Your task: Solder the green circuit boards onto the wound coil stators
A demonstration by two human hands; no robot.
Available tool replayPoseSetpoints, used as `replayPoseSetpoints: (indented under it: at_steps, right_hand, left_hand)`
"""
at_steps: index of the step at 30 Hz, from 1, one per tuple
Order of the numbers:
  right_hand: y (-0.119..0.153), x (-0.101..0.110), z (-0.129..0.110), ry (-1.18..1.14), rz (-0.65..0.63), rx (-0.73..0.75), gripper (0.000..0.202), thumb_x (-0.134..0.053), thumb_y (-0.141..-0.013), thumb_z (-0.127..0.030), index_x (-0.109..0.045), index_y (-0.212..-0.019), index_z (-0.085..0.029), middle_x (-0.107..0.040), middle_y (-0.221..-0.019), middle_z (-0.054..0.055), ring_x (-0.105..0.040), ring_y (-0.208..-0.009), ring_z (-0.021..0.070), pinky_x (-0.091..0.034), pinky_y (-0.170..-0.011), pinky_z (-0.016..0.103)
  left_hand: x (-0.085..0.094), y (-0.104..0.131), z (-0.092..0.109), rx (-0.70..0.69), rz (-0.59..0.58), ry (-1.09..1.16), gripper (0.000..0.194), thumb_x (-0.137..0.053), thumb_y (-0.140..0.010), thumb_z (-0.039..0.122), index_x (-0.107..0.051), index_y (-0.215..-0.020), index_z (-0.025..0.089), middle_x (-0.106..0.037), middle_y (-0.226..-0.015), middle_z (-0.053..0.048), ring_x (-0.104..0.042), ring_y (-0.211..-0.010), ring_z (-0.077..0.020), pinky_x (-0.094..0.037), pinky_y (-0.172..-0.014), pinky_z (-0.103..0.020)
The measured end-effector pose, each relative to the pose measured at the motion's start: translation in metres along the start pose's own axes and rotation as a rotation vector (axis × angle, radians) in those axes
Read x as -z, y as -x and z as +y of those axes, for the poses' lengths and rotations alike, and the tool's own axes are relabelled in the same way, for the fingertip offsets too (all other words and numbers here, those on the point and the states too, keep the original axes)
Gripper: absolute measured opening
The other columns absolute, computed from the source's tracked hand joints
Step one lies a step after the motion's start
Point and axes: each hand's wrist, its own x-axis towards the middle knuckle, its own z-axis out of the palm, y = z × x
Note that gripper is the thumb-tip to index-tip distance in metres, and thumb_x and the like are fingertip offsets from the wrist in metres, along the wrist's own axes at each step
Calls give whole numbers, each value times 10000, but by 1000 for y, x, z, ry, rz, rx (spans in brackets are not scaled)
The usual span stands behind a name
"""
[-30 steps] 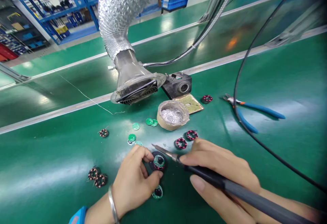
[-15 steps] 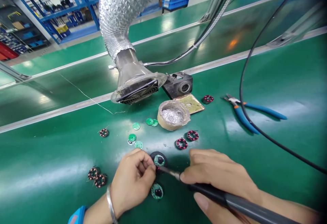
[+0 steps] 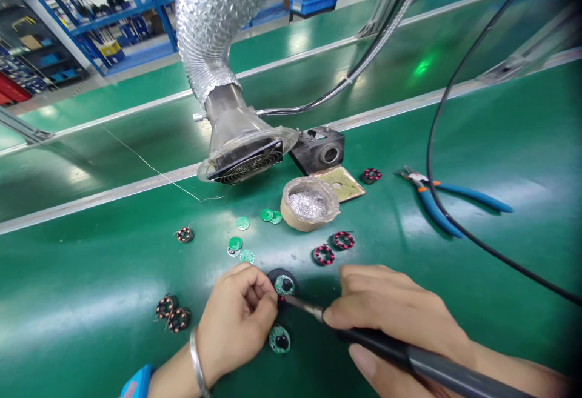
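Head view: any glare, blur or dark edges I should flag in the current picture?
Head view: pale glare streaks across the green tabletop; head view: green light reflected on the bench beyond; head view: darkened upper-right edge; head view: soldering iron tip too small to judge fine sharpness.

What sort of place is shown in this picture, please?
Probably an electronics assembly workshop or factory: a silver extraction duct hangs over the green workbench, the right hand holds what looks like a soldering iron, and blue shelving stands in the background.
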Motion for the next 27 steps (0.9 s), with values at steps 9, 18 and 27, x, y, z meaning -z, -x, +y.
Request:
replayPoseSetpoints:
  at_steps: [9,18,27]
  right_hand:
    - [-9,4,-9,13,-74,-77,171,-459,-798,-130,-608,-853,-193,-503,-535,-4,-426,-449,139,-311,-473,299]
    - [-12,6,-17,15,15,-142,135,-481,-811,-152,-598,-849,-207,-493,-547,-14,-441,-464,136,-340,-471,294]
    - [-15,37,1,480,63,-80,226,-532,-826,-112,-573,-1031,-197,-578,-762,35,-519,-605,153,-431,-554,313]
  left_hand:
    - [1,0,1,-5,6,-5,119,-506,-807,154,-563,-704,174,-519,-656,14,-481,-542,-88,-368,-498,-195]
    - [1,0,1,8,-2,2,99,-520,-786,150,-564,-700,172,-516,-655,10,-471,-556,-96,-363,-490,-197]
    - [3,2,5,36,-28,-67,175,-595,-707,139,-492,-840,185,-491,-702,40,-448,-461,-73,-349,-457,-220]
